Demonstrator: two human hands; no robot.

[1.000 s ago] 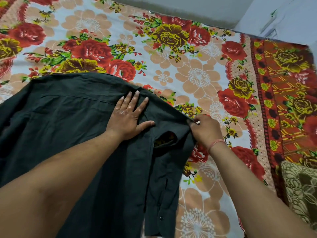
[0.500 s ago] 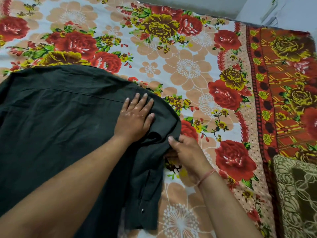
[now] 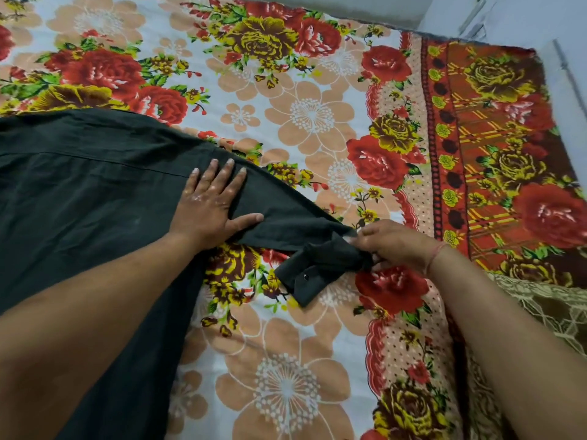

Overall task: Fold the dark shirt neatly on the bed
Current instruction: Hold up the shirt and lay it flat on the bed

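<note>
The dark shirt (image 3: 79, 198) lies spread over the left half of the floral bed (image 3: 311, 122). Its sleeve (image 3: 295, 223) runs out to the right, with the buttoned cuff (image 3: 303, 281) hanging loose on the sheet. My left hand (image 3: 209, 204) presses flat on the shirt's shoulder, fingers straight and spread. My right hand (image 3: 390, 244) pinches the sleeve near the cuff, holding it stretched to the right. My left forearm hides part of the shirt's lower body.
A wall (image 3: 524, 20) borders the bed at the far right corner. A brown patterned cushion or blanket (image 3: 546, 309) lies at the right edge. The sheet's red border (image 3: 451, 185) runs down the right side.
The sleeve lay folded down along the shirt's side. My right hand has taken it near the cuff and drawn it out to the right. My left hand stays pressed on the shoulder.
</note>
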